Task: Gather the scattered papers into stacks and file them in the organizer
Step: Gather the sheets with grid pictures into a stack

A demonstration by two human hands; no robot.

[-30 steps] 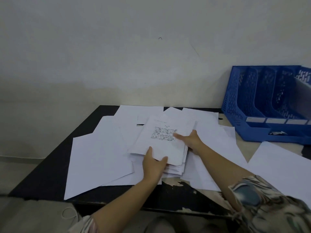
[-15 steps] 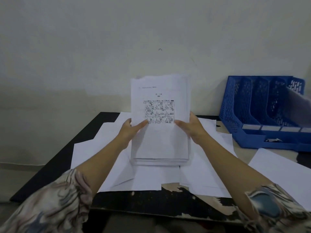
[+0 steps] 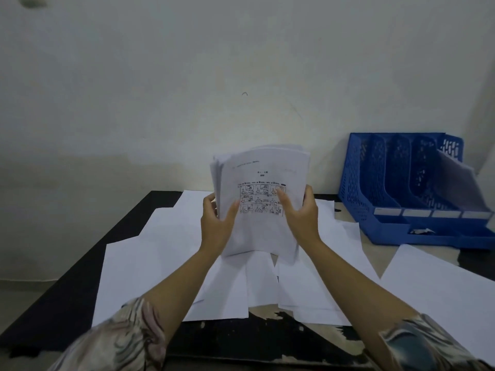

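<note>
A stack of white papers stands upright, its front sheet printed with a comic-strip grid, top edges fanned unevenly. More loose white sheets lie overlapping across the dark surface. The blue slotted organizer sits at the far right, one sheet leaning in its rightmost slot.

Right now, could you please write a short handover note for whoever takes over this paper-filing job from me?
Left hand: grips the left edge of the paper stack.
Right hand: grips the stack's right edge, thumb on the printed front page.
The stack is held upright above the table, top edges uneven.
Loose sheets lie spread over the table, more at the right.
The blue organizer stands at the back right; its rightmost slot already holds papers.
Done: one stack gathered.
Left: square it, file it, gather and file the remaining sheets.
</note>
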